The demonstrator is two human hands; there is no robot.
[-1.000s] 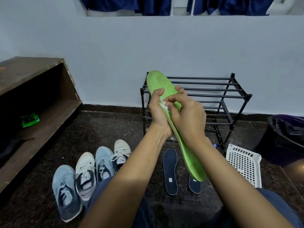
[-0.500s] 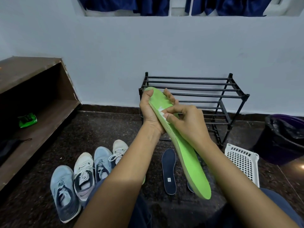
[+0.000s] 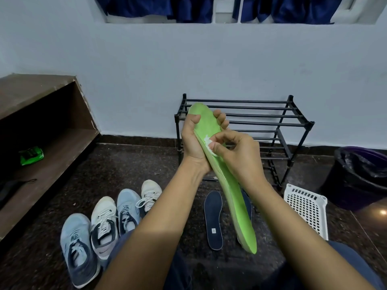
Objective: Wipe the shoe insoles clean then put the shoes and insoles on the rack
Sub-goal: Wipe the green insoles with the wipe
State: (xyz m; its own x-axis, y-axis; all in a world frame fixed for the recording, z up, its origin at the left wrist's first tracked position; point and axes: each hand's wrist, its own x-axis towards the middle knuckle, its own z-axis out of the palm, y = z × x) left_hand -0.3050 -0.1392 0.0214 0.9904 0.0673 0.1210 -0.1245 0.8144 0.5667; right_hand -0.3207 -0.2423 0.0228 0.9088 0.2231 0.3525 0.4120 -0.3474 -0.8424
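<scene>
Left hand (image 3: 193,143) grips the green insole (image 3: 234,197) up near its toe end, thumb on one edge, fingers curled round the other. The insole is up in the air, slanting down toward the lap. Right hand (image 3: 236,151) pinches a small white wipe (image 3: 207,142) and presses it onto the insole's face. On the floor, four shoes (image 3: 117,218) sit in a row at the left, and a dark insole (image 3: 213,218) lies flat beside them. The black rack (image 3: 293,122) stands against the wall behind the hands.
</scene>
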